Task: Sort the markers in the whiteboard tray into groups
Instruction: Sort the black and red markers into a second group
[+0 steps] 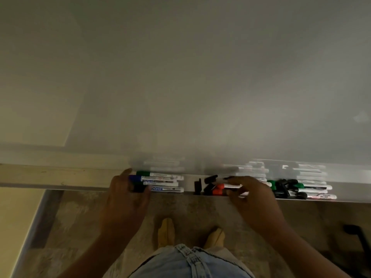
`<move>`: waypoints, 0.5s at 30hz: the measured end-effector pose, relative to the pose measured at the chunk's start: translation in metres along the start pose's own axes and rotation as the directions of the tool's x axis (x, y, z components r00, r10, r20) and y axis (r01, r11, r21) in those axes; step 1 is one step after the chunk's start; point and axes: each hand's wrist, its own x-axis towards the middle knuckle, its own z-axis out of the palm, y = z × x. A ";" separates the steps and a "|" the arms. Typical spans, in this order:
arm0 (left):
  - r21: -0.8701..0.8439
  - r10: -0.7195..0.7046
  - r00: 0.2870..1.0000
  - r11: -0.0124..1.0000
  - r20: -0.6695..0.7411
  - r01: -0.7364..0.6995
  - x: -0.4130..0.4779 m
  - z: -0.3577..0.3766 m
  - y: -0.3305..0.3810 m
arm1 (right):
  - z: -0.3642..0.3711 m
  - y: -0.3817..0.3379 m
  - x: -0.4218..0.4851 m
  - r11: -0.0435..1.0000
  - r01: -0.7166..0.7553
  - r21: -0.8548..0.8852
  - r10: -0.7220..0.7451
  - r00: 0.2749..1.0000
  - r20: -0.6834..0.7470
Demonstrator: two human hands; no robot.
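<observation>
"DOMS" — upside down — on front marker [167, 189].

Bare tray [188, 183] between the left marker stack [162, 182] and the black clip [197, 186], room for my hand there. Right of the clip, jumbled markers [297, 189] crowd everything. Whiteboard [200, 87] walls off the back.

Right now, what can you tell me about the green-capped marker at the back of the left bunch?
The green-capped marker lies flat along the tray, rearmost of the left bunch, against the whiteboard. Its cap points left; the white, plastic-looking barrel carries small print too blurred to read. A blue-capped marker lies beside it. The left hand rests by its cap end.
</observation>
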 end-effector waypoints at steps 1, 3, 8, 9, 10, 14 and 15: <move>-0.016 0.083 0.995 0.996 0.051 -0.082 -0.006 0.004 0.009 | -0.010 0.012 -0.001 1.000 -0.002 -0.020 0.002 0.999 -0.033; -0.052 0.188 0.970 0.982 0.157 -0.182 -0.020 0.016 0.024 | -0.024 0.036 -0.001 0.995 0.018 -0.100 -0.026 0.997 -0.075; -0.113 0.228 0.921 0.973 0.315 -0.202 -0.038 0.054 0.067 | -0.034 0.084 0.006 0.918 0.154 -0.366 -0.185 0.981 -0.050; -0.122 0.223 0.921 0.973 0.318 -0.194 -0.040 0.062 0.078 | -0.035 0.093 0.006 0.894 0.185 -0.407 -0.221 0.974 -0.043; -0.133 0.201 0.927 0.977 0.316 -0.167 -0.041 0.069 0.085 | -0.034 0.099 0.007 0.870 0.210 -0.445 -0.252 0.967 -0.036; -0.114 0.021 0.972 0.993 0.234 0.006 -0.042 0.089 0.104 | -0.032 0.120 0.015 0.837 0.282 -0.468 -0.331 0.943 -0.023; -0.100 -0.015 0.978 0.994 0.208 0.037 -0.041 0.091 0.105 | -0.031 0.124 0.018 0.834 0.294 -0.466 -0.345 0.938 -0.026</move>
